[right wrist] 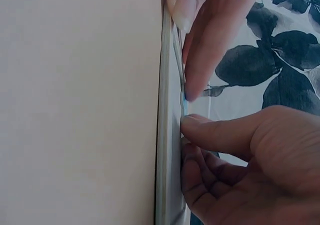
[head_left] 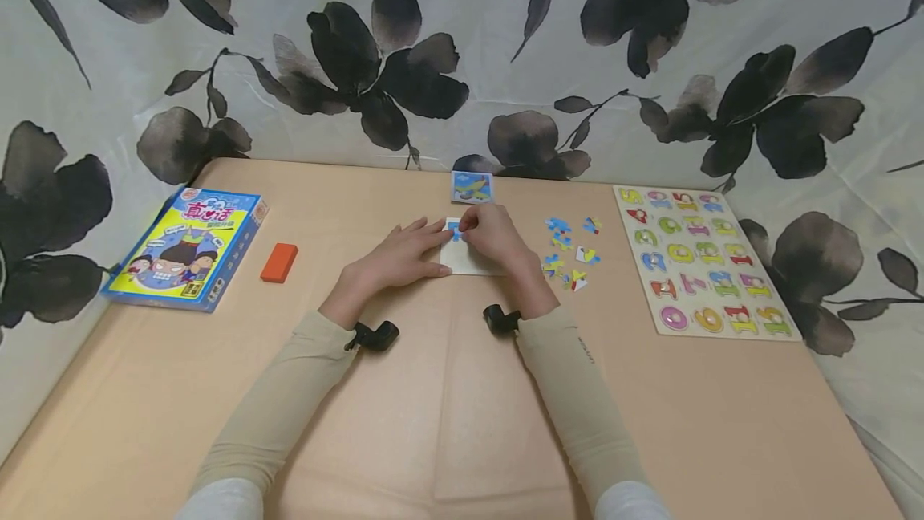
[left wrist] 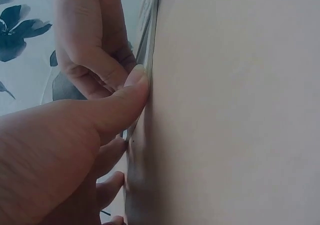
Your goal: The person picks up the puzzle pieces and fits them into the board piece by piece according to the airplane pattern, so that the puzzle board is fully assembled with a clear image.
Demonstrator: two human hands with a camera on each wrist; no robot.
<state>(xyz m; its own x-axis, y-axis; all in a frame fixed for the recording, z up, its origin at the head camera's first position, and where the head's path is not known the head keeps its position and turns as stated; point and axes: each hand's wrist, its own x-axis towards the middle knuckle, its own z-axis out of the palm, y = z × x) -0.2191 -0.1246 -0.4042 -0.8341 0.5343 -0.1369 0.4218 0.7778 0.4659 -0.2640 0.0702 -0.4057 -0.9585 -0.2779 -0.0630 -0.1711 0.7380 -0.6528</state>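
In the head view a small white puzzle tray lies near the table's middle, with blue puzzle pieces in its upper left part. My left hand rests over the tray's left side, fingers stretched out, its thumb against the near edge in the left wrist view. Over the tray, my right hand pinches a puzzle piece between thumb and curled fingers, the piece mostly hidden by the fingertips. A thin blue edge shows beside the right thumb in the right wrist view.
Several loose puzzle pieces lie right of the tray. Behind it is a small picture card. A sheet of colourful shapes lies at the right; a blue-yellow box and an orange block are at the left. Floral cloth hangs behind.
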